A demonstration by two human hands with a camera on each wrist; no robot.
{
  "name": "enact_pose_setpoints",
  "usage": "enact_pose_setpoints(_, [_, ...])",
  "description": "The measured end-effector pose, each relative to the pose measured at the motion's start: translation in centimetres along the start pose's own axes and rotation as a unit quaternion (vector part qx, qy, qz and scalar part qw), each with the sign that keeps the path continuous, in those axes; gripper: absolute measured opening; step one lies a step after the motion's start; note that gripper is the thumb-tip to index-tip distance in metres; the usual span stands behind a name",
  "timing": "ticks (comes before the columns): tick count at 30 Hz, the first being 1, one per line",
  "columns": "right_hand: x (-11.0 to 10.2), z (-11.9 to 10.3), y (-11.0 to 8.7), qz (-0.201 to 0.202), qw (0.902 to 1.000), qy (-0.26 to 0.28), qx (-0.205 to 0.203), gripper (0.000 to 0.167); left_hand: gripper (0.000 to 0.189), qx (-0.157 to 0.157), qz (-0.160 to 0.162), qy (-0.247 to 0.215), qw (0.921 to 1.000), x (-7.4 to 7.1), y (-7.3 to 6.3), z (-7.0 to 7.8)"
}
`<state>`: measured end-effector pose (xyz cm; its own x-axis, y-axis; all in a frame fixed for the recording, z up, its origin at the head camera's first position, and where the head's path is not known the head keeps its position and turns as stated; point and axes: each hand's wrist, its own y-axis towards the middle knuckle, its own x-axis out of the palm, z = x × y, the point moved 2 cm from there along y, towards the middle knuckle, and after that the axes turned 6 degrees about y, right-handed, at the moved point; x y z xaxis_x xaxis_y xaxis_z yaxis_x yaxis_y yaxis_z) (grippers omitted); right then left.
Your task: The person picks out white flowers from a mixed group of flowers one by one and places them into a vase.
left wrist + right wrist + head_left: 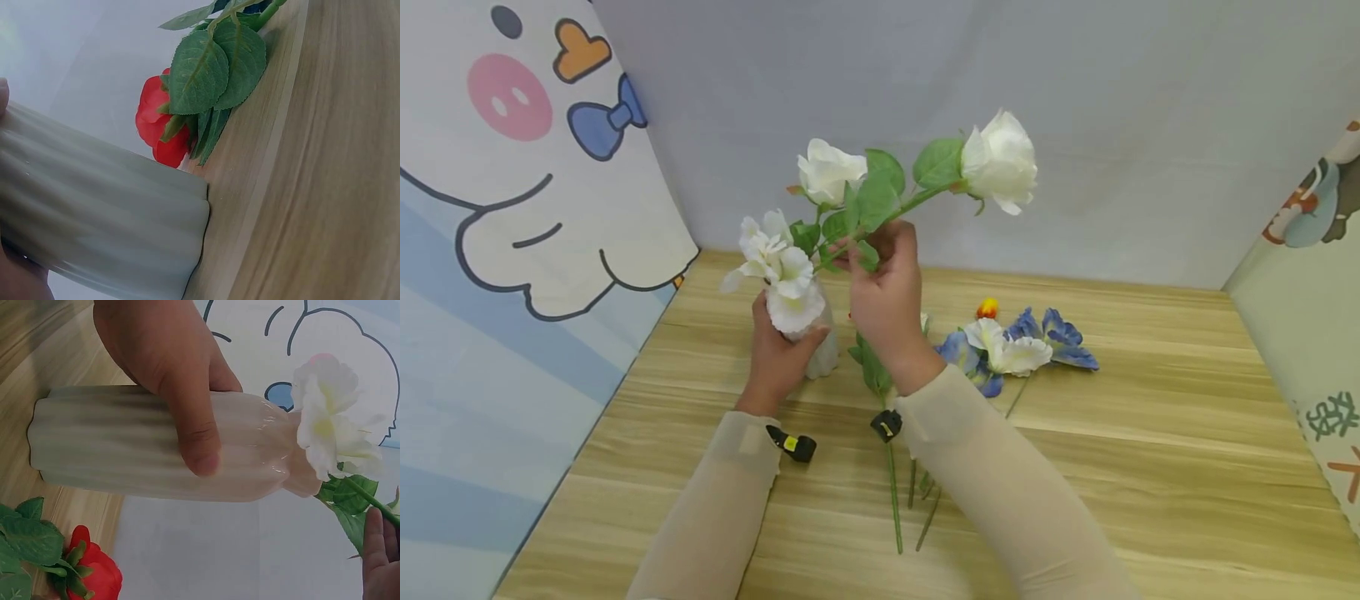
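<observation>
A ribbed white vase [823, 350] stands upright on the wooden table, and my left hand [778, 354] grips its side. The right wrist view shows the left thumb lying across the vase [125, 444]. White ruffled blooms [782, 275] lean out of the mouth, beside a smaller white rose [830, 172]. Above the mouth, my right hand [887, 300] pinches the green stem of a large white rose [1000, 162], which slants up to the right. Leaves partly cover those fingertips. Whether this stem's lower end is inside the vase cannot be seen.
Right of the vase lie blue flowers [1063, 337], a white flower [1011, 354] and a red-yellow bud [987, 308]. A red rose [150, 119] with green leaves lies near the vase. Bare stems [893, 500] point toward the table's front. A grey wall [1112, 167] stands behind.
</observation>
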<state>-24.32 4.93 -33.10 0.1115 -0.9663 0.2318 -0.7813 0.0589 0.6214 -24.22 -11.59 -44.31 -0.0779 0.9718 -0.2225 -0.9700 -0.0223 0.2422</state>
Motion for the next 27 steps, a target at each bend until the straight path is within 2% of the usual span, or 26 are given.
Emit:
enact_pose_setpoints(8, [0.5, 0.5, -0.1, -0.037, 0.9942, -0.073, 0.070, 0.020, 0.090, 0.005, 0.004, 0.007, 1.0000, 0.0, 0.0, 0.1])
enact_pose_setpoints(13, [0.8, 1.4, -0.4, -0.056, 0.9802, -0.152, 0.114, 0.014, 0.089, 0.017, 0.002, -0.007, 0.9998, 0.1, 0.1, 0.0])
enact_pose_setpoints(18, [1.1, 1.7, -0.3, -0.081, 0.9661, -0.202, 0.139, 0.019, 0.089, 0.018, 0.001, -0.007, 0.9998, 0.0, 0.0, 0.2])
enact_pose_setpoints(20, [1.1, 1.6, -0.1, -0.078, 0.9663, -0.201, 0.140, 0.021, 0.089, 0.019, 0.002, -0.004, 0.9998, 0.0, 0.0, 0.3])
enact_pose_setpoints(22, [1.1, 1.4, 0.0, -0.064, 0.9705, -0.187, 0.138, 0.021, 0.088, 0.020, 0.002, -0.003, 0.9998, 0.0, 0.0, 0.4])
enact_pose_setpoints(27, [0.8, 0.7, 0.5, -0.004, 0.9878, -0.097, 0.121, 0.026, 0.090, 0.015, 0.007, 0.005, 0.9999, 0.1, 0.6, -1.4])
